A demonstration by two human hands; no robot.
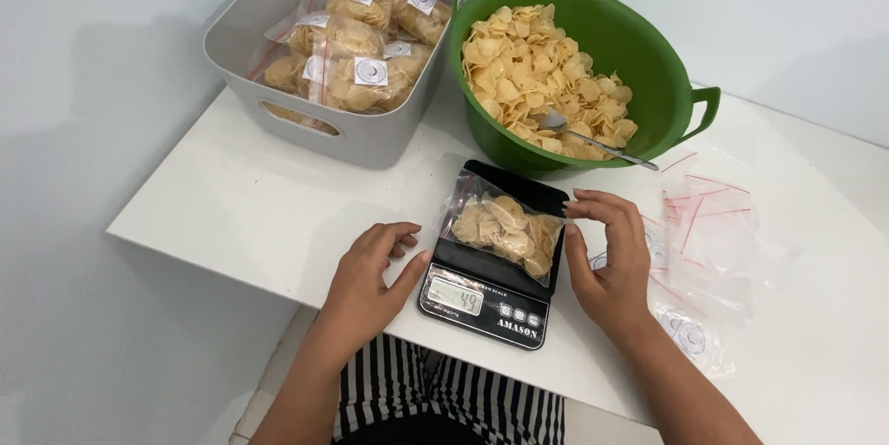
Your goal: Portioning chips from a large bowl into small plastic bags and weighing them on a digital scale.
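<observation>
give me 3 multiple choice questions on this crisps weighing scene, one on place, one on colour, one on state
1. Where does the small bag of crisps lie?
A. on the black scale
B. in the grey bin
C. on the floor

2. What colour is the big bowl of loose crisps?
A. red
B. green
C. blue

3. What is the right hand doing?
A. resting flat on the table
B. gripping the spoon
C. pinching the bag's edge

Answers: 1 A, the bag sits on the scale's platform; 2 B, its wall and handles are green; 3 C, its fingers meet at the bag's right top corner, while the left hand rests beside the scale.
</observation>
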